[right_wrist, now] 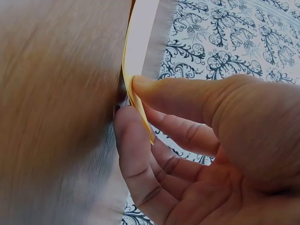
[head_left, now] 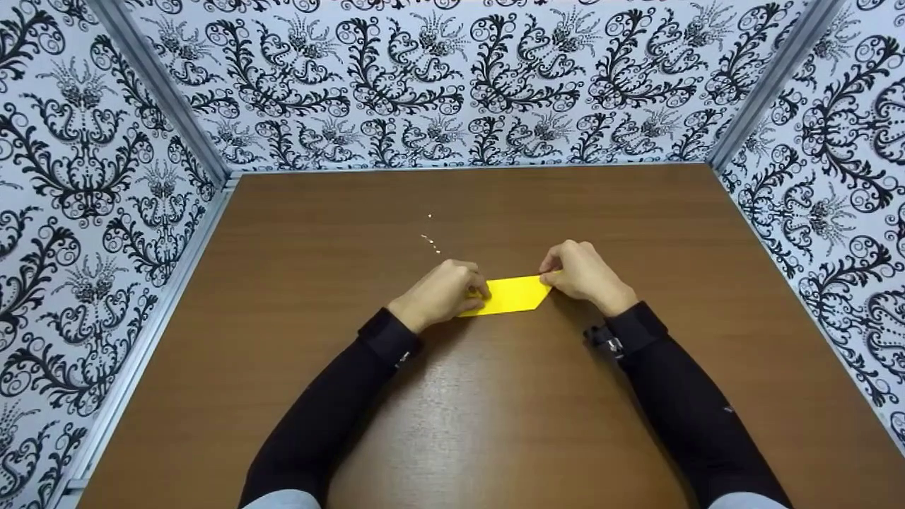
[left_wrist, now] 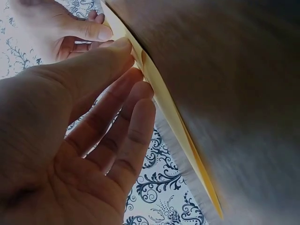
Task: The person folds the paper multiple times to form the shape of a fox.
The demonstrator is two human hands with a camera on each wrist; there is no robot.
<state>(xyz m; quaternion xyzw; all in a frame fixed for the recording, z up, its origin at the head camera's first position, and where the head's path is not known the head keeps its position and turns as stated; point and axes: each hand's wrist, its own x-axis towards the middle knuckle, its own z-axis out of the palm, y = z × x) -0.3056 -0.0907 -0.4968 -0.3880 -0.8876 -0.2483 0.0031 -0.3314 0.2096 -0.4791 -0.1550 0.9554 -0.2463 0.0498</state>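
Note:
A folded strip of yellow paper (head_left: 512, 293) lies low over the middle of the wooden table, its right end cut off at a slant. My left hand (head_left: 442, 293) holds the strip's left part with thumb and bent fingertips. At the slanted end, my right hand (head_left: 583, 276) pinches the upper corner between thumb and index finger. The left wrist view shows the paper (left_wrist: 171, 112) edge-on, its layers slightly apart towards the near tip. In the right wrist view the paper (right_wrist: 140, 42) bends up from the table into the right hand's pinch.
The brown table (head_left: 452, 424) reaches to a back wall (head_left: 424, 85) with a black and white scroll pattern. Patterned side walls with metal rails (head_left: 159, 85) stand left and right. Several small pale specks (head_left: 431, 244) show on the table beyond the left hand.

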